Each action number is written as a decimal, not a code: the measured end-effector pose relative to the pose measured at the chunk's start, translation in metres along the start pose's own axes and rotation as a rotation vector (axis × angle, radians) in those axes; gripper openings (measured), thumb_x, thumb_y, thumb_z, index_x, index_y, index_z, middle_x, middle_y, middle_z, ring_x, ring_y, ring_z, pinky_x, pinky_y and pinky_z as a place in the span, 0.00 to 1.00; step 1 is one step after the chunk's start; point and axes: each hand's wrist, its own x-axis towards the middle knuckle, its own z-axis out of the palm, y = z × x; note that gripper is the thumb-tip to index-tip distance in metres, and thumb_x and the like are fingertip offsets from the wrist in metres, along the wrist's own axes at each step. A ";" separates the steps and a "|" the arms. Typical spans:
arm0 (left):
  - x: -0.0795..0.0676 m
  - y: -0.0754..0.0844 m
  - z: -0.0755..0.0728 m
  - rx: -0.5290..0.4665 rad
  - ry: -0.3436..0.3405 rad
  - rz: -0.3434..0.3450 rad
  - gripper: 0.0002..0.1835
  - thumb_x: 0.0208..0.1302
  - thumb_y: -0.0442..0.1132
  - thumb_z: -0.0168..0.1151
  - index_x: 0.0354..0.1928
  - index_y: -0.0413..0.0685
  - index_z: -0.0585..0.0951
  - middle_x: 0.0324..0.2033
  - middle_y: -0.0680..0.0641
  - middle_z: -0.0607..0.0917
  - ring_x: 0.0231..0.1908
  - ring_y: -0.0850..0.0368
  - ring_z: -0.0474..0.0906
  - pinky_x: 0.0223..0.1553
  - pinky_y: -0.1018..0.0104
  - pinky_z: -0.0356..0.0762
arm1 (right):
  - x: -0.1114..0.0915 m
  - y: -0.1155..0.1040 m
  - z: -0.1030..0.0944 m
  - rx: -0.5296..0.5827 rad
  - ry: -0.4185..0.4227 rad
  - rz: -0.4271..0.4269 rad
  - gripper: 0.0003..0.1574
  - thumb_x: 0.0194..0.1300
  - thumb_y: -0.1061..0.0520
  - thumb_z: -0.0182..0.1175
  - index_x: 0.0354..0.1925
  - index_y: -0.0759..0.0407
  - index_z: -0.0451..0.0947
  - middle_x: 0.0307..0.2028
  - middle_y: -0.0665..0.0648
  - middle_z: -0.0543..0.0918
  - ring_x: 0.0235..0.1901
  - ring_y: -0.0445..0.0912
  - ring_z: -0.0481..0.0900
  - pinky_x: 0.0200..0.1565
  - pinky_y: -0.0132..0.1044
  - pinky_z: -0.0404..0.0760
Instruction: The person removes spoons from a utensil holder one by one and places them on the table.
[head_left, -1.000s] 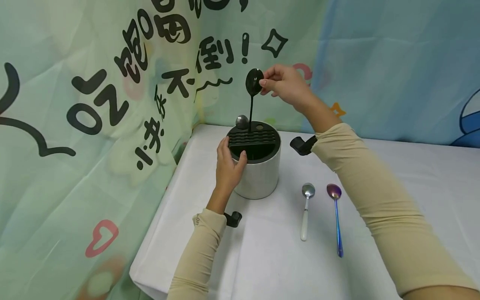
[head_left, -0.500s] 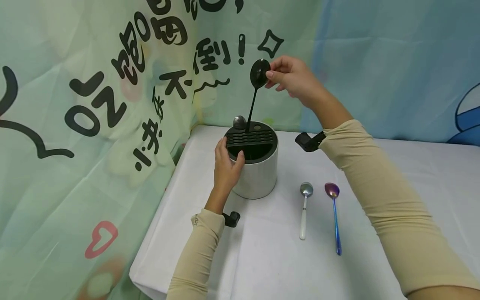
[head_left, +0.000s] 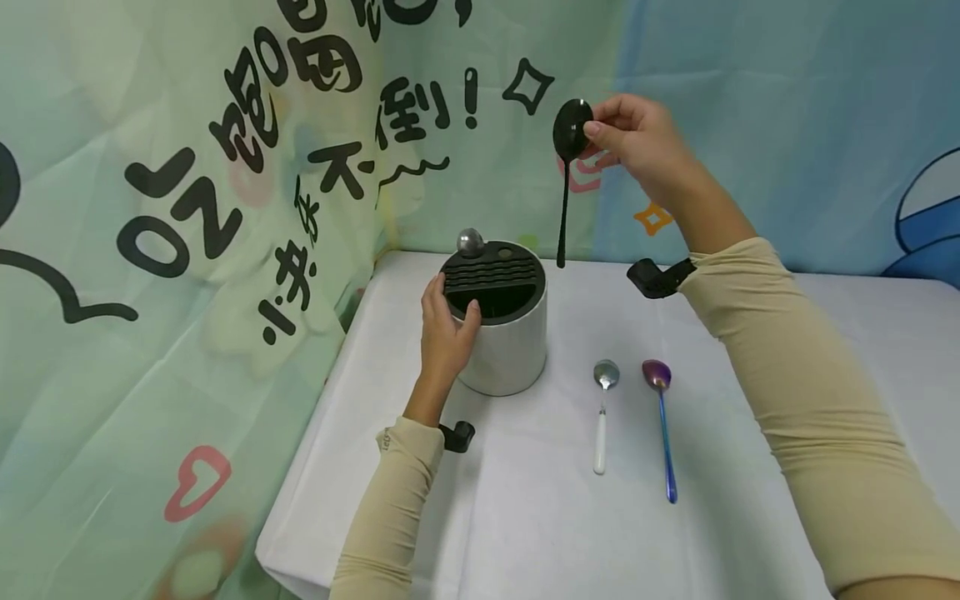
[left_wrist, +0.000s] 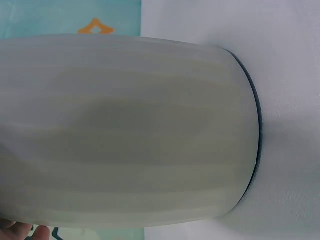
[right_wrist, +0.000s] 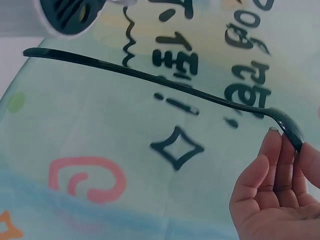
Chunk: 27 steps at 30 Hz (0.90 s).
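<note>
My right hand point(head_left: 641, 142) pinches a glossy black spoon point(head_left: 572, 133) by the edge of its bowl, and the long handle hangs down. In the right wrist view the spoon's handle point(right_wrist: 150, 77) stretches left, its tip near the holder's dark lid. The spoon is up in the air, right of a white cylindrical cutlery holder point(head_left: 504, 358) with a dark slotted top. Along the holder's left rim rests my left hand point(head_left: 444, 333), fingers fairly straight and thumb spread at the front. A silver spoon point(head_left: 470, 242) stands bowl-up in the holder.
On the white tablecloth point(head_left: 540, 517) lie a white-handled spoon point(head_left: 602, 417) and a purple-blue spoon point(head_left: 664, 433), side by side in front of the holder. Printed cloth point(head_left: 247, 375) hangs at the left and back. The table's left edge runs close beside my left arm.
My right hand has moved up and right, drawing the black spoon's handle out of the holder's top. The left hand stays at the holder, and the view has shifted slightly.
</note>
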 end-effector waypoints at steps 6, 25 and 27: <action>-0.004 0.002 0.006 -0.008 -0.020 -0.010 0.37 0.60 0.51 0.45 0.67 0.39 0.52 0.65 0.38 0.56 0.64 0.45 0.57 0.61 0.50 0.60 | -0.016 0.007 -0.031 0.012 0.060 0.020 0.05 0.62 0.58 0.55 0.36 0.59 0.71 0.31 0.47 0.81 0.29 0.38 0.79 0.33 0.26 0.74; -0.006 0.005 0.003 -0.033 -0.024 -0.029 0.36 0.61 0.51 0.44 0.68 0.40 0.51 0.66 0.39 0.54 0.65 0.46 0.57 0.59 0.47 0.62 | -0.090 0.071 -0.108 -0.202 0.217 0.317 0.15 0.63 0.49 0.52 0.41 0.58 0.67 0.29 0.41 0.76 0.27 0.33 0.78 0.32 0.23 0.74; -0.006 0.006 0.001 -0.040 -0.023 -0.037 0.36 0.61 0.51 0.44 0.68 0.40 0.51 0.66 0.39 0.54 0.65 0.46 0.56 0.60 0.47 0.61 | -0.100 0.082 -0.110 -0.244 0.222 0.335 0.15 0.64 0.48 0.51 0.41 0.58 0.66 0.28 0.39 0.75 0.27 0.32 0.77 0.33 0.23 0.74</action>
